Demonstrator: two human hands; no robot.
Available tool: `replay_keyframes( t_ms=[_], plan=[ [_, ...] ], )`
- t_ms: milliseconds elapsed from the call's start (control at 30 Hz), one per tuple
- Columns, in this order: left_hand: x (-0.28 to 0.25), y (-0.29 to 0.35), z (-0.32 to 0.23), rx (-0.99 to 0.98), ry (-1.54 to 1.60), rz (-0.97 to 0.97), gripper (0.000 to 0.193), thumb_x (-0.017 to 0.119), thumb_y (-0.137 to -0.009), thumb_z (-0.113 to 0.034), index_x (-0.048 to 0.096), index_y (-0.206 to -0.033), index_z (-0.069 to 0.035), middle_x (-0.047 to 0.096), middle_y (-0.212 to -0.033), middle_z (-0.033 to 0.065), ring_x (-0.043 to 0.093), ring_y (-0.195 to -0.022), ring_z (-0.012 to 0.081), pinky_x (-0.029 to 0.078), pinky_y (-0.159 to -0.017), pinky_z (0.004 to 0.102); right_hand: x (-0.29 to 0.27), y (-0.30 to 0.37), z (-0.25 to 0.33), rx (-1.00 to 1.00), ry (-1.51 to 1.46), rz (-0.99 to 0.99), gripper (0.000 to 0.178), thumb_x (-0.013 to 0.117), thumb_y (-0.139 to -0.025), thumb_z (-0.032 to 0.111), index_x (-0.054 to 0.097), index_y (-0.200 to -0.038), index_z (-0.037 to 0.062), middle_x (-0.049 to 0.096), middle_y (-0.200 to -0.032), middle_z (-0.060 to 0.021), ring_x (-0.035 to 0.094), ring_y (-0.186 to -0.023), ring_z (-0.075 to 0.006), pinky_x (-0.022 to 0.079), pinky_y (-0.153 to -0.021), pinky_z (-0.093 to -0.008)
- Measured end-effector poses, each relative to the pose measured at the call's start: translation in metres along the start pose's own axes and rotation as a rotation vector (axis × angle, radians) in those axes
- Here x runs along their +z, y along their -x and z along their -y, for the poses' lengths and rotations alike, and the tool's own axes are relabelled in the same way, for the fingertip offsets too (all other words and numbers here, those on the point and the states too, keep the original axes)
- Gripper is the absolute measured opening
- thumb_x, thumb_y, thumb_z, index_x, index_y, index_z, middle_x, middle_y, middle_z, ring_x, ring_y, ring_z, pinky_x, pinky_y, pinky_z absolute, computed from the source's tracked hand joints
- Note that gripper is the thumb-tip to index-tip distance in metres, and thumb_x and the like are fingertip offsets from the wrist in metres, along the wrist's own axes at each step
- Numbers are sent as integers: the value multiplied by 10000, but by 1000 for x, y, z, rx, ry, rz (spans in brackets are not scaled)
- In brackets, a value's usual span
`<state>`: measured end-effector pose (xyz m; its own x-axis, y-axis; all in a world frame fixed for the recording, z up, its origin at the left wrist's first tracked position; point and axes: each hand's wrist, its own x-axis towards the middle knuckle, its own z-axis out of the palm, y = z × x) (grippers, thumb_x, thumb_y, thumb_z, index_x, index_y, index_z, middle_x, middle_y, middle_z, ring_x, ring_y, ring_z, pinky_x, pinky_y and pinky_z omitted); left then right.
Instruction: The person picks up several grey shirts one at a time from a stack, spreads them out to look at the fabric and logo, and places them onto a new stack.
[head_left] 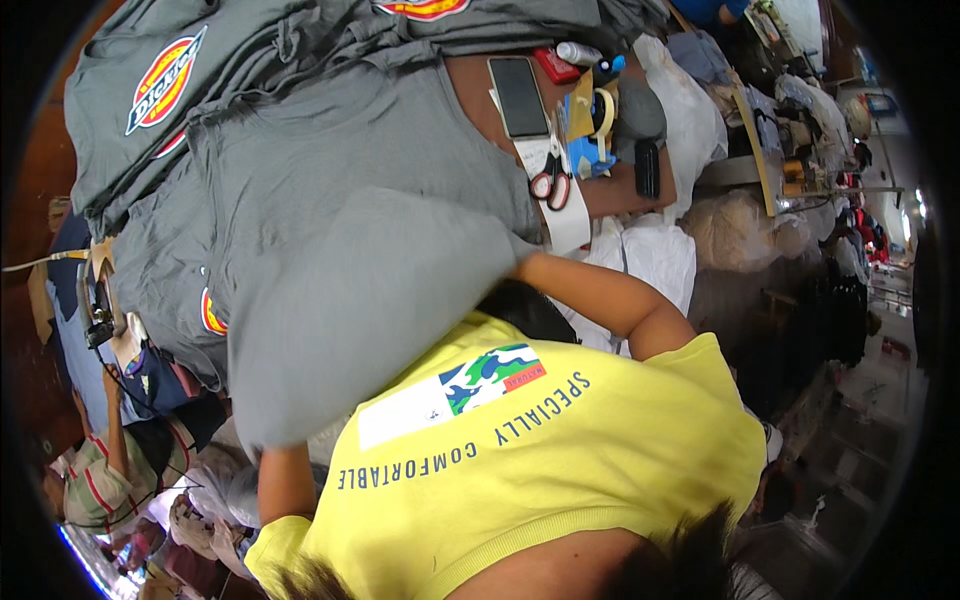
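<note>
A smooth grey T-shirt (370, 300) is lifted in front of my body, blurred by motion and stretched between both arms. My right hand (528, 262) grips its right corner; the cloth covers the fingers. At its lower left corner the fabric hangs over my left hand (284, 456), so only the wrist area shows, and the corner appears held there. Beneath and beyond lies another grey shirt (330, 130), spread flat with some wrinkles. More grey shirts (110, 70) with a red and yellow badge print are heaped at the far left.
On the brown table (480, 95) at the far right are a phone (519, 97), scissors (551, 180) with red and black handles, a tape roll (604, 110) and a black case (647, 168). White plastic bags (650, 260) stand beside it. Another person's arm (115, 420) shows at left.
</note>
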<state>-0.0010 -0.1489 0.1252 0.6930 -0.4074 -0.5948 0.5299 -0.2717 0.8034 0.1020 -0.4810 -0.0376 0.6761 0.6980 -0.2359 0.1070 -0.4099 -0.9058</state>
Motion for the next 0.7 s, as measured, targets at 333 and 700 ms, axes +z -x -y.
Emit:
replay_keyframes(
  t_ms=[333, 700],
  plan=[
    [-38, -5, -39, 65, -402, 25, 686, 719, -683, -258, 384, -1205, 34, 532, -972, 112, 537, -821, 204, 423, -793, 299, -43, 22, 133, 126, -419, 358, 383, 629, -797, 265, 566, -1033, -31, 602, -978, -47, 525, -943, -106, 412, -813, -252],
    [-51, 64, -47, 395, 88, -312, 625, 696, -627, -39, 407, -1177, 38, 528, -754, 39, 515, -687, 114, 433, -646, 254, -78, 64, 177, -82, -572, 154, 339, 659, -727, 46, 554, -1029, -67, 598, -939, -105, 562, -857, -157, 433, -772, -274]
  ],
)
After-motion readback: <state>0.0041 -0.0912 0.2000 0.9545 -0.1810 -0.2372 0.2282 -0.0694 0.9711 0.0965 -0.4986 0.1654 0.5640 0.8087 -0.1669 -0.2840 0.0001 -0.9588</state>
